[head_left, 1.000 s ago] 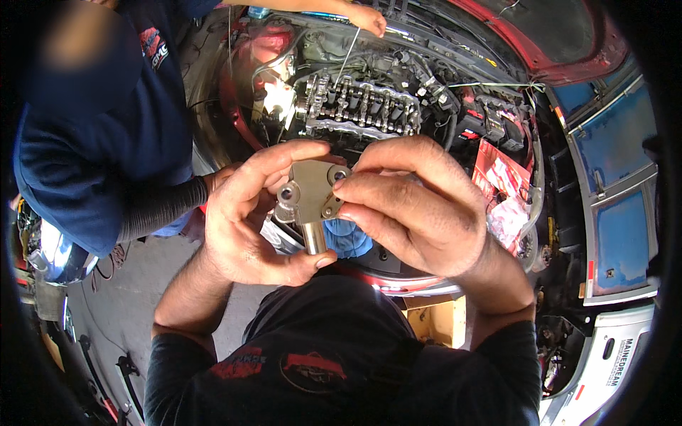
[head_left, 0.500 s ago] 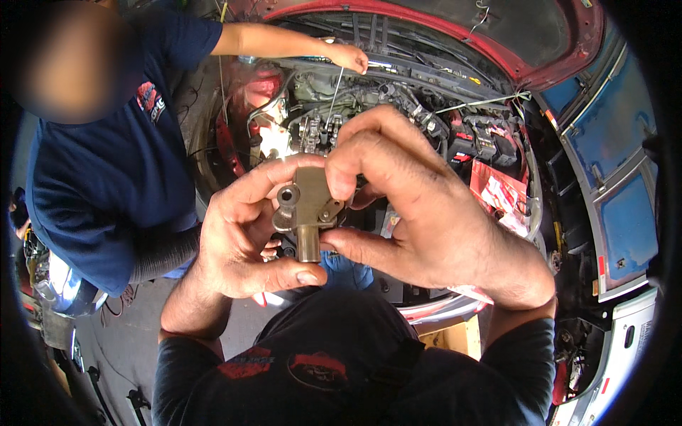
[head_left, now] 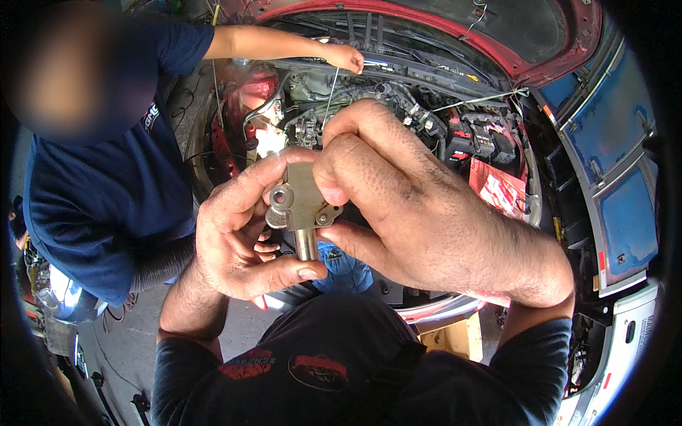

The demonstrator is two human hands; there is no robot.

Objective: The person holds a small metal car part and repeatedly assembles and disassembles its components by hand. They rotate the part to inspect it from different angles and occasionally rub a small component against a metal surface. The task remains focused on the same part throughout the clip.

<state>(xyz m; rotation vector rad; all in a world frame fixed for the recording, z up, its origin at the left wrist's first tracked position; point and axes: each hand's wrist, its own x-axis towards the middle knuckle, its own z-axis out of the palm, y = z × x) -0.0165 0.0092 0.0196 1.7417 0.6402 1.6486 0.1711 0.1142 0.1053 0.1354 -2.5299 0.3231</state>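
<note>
A timing chain tensioner (head_left: 302,197), a flat metal body with a bolt ear, a small pivoting lever and a round plunger pointing down, is held up in front of my chest. My left hand (head_left: 234,231) grips it from the left, forefinger along the top and thumb under the plunger's end. From the right, my right hand (head_left: 426,213) pinches the body: its curled forefinger rests on the front face and its thumb lies near the lever. Some fingers of both hands are hidden behind the part.
Beyond my hands lies an open engine bay with exposed engine parts (head_left: 307,131), a battery (head_left: 462,144) and red packaging (head_left: 497,188). A co-worker's hand (head_left: 346,58) holds a thin rod (head_left: 332,92) over the engine. Blue cloth (head_left: 344,272) lies near me; the raised hood (head_left: 558,69) is beyond.
The tensioner has shifted slightly left and tilted a little in my hands. My right hand has turned, its wrist swinging outward to the right. The co-worker leans slightly left.
</note>
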